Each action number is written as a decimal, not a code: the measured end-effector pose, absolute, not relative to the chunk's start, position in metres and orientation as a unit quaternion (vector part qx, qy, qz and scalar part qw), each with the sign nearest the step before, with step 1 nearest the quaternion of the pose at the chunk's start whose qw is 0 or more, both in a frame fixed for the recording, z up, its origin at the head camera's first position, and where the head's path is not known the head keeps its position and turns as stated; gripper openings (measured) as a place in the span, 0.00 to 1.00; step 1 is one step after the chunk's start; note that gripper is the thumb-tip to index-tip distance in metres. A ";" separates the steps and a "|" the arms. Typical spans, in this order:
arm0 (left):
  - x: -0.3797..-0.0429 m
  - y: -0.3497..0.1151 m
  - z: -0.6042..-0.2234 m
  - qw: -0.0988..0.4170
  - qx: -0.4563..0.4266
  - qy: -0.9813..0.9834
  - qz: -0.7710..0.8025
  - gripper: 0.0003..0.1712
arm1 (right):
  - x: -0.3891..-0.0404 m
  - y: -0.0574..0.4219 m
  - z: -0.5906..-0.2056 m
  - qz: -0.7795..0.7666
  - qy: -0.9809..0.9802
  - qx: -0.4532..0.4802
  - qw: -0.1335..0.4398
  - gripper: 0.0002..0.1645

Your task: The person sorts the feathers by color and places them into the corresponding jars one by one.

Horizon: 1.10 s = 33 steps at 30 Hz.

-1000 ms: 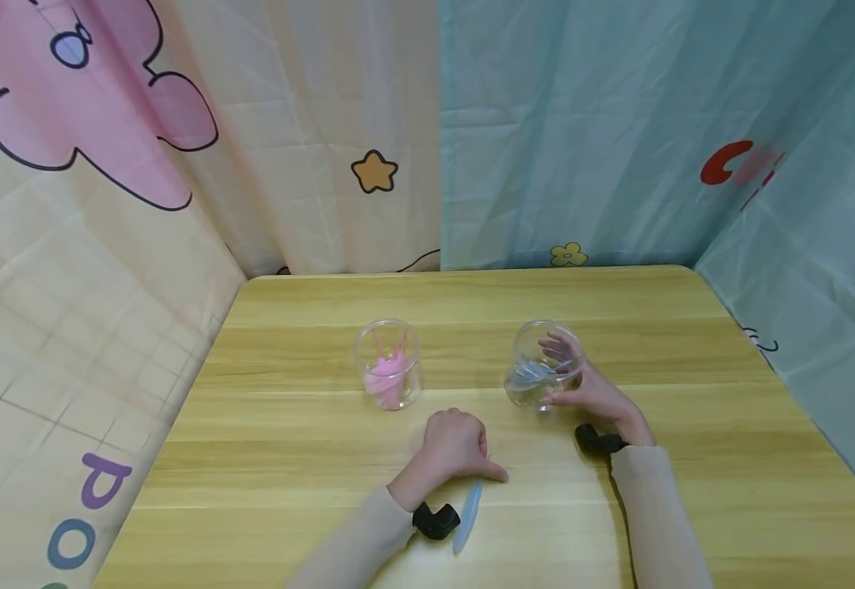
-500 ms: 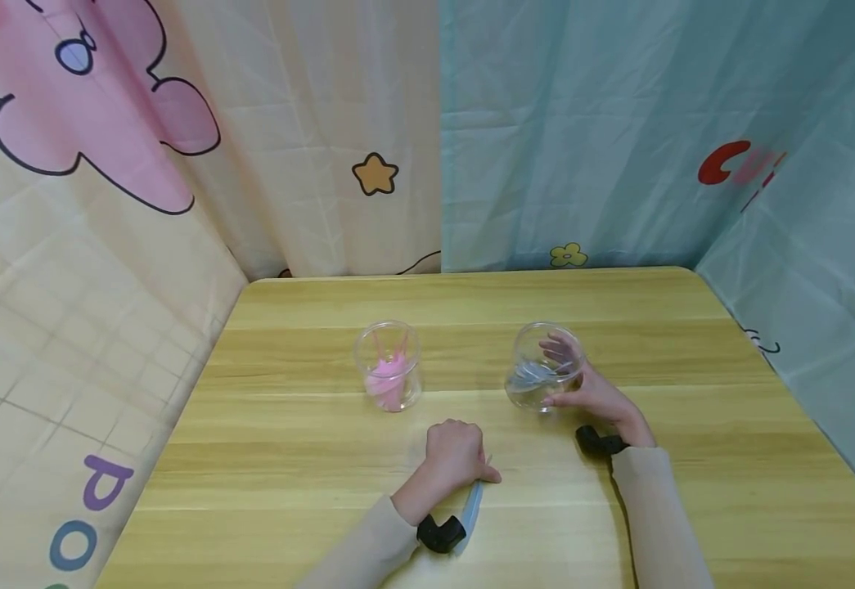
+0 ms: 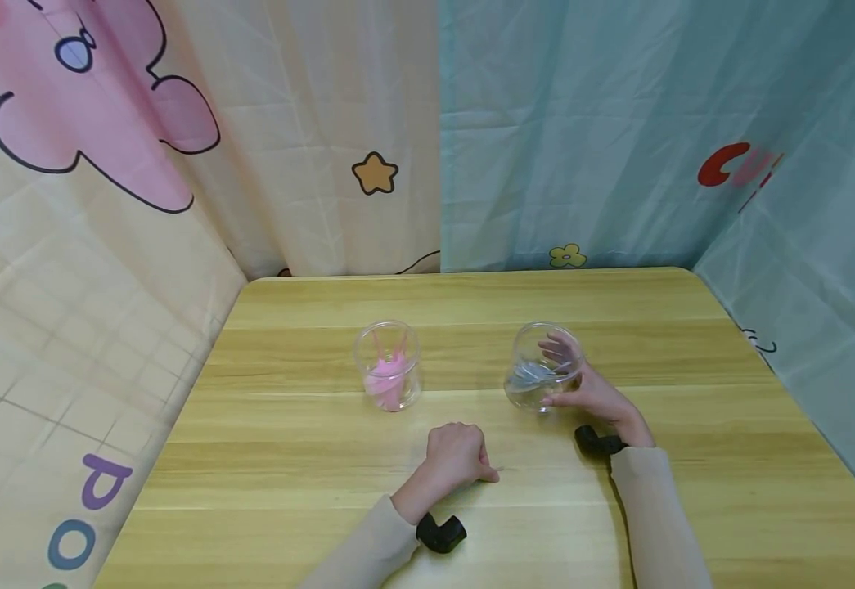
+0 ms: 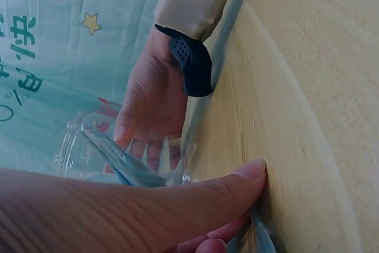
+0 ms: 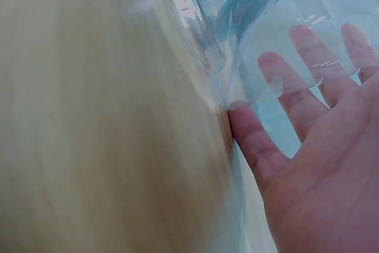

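Observation:
My left hand is low over the middle of the table and pinches a light blue feather between thumb and fingers. In the head view only its thin quill tip shows, and my hand covers the rest. On the right stands a clear plastic cup, upright, with several blue-grey feathers lying in it. Around its right side my right hand holds it, thumb at the front and fingers behind, visible through the wall. Another clear cup further left holds pink feathers.
The wooden table reaches back to a curtain with printed figures, and curtains flank it on both sides. A black band is on my left wrist, and another black band on my right.
My left hand has lowered slightly and its thumb has closed in on the blue feather. The feather lay in sight on the table before and is now mostly hidden. The right hand stays still.

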<state>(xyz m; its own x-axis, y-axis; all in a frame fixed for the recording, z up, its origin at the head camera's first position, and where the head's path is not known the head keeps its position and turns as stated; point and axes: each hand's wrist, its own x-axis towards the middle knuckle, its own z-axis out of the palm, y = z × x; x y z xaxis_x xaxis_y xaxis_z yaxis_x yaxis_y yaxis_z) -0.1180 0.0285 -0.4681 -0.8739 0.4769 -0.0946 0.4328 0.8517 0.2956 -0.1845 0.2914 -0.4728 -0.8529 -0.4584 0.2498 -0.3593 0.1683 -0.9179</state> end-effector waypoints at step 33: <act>-0.200 0.055 -0.414 0.039 0.273 0.715 0.643 0.10 | -0.199 0.304 -0.501 -0.593 0.759 -0.266 0.049 0.61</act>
<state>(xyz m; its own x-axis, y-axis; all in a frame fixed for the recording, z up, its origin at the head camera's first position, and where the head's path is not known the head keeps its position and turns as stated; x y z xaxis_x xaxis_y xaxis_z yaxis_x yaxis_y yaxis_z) -0.2000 0.0552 -0.4138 -0.8482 0.4401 0.2949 0.3398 0.0249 0.9402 -0.1993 0.3042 -0.5006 -0.8537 -0.4616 0.2410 -0.3457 0.1562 -0.9253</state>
